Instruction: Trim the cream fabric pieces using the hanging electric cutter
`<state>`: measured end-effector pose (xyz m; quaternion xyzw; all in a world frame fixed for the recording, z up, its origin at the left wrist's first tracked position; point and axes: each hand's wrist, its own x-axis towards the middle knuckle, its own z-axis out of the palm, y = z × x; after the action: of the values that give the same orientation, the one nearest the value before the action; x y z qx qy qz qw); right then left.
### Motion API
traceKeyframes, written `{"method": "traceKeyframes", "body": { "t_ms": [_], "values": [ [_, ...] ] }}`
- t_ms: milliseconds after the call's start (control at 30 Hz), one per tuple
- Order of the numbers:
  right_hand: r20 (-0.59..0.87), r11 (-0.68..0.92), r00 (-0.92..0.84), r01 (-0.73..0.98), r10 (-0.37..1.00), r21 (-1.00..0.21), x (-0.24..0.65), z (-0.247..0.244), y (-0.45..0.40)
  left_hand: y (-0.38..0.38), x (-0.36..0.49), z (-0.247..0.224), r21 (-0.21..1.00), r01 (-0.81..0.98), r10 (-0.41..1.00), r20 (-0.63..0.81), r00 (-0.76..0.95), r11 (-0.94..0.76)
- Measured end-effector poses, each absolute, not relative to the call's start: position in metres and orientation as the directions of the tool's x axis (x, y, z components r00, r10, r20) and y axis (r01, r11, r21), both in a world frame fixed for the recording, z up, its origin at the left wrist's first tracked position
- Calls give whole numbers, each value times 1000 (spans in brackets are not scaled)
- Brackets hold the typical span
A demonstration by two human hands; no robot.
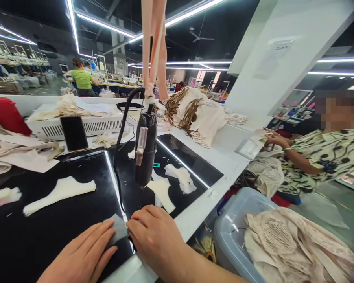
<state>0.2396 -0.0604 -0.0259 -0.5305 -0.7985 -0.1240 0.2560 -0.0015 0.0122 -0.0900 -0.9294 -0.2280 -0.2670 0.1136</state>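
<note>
My left hand [87, 249] lies flat with its fingers stretched out on a small translucent grey piece [118, 230] at the front of the black tabletop [61, 232]. Just to the right, my right hand [153, 232] has its fingers curled; what they hold, if anything, is hidden. Above both hands a black cylindrical tool [146, 153] hangs upright from pink straps [155, 47], its tip over the table. Cream fabric pieces lie around it: a curved one [60, 192] on the left, another [162, 190] right of the tool, and a crumpled scrap [181, 177].
A phone [74, 133] leans on a white vented box [103, 125]. Fabric piles lie at the left and at the back [200, 112]. At the right are a clear bin [228, 228] with beige fabric and a person in a patterned top [333, 153] handling cloth.
</note>
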Motion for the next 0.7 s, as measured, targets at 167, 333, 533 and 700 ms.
{"method": "traceKeyframes", "body": {
  "t_ms": [167, 333, 533, 700],
  "values": [
    [574, 470, -303, 867, 760, -165, 253, -14, -69, 11, 4, -83, -120, 443, 301, 575, 761, -889],
    [609, 487, -218, 813, 762, -320, 272, 7, -81, -14, 27, -41, -212, 495, 309, 562, 767, -843],
    [607, 554, -290, 775, 740, -305, 279, -13, -74, -27, 39, -23, -59, 557, 461, 492, 738, -829],
    [642, 623, -381, 757, 665, -198, 265, -27, -61, -29, 39, -29, -26, 562, 473, 509, 719, -827]
  ]
}}
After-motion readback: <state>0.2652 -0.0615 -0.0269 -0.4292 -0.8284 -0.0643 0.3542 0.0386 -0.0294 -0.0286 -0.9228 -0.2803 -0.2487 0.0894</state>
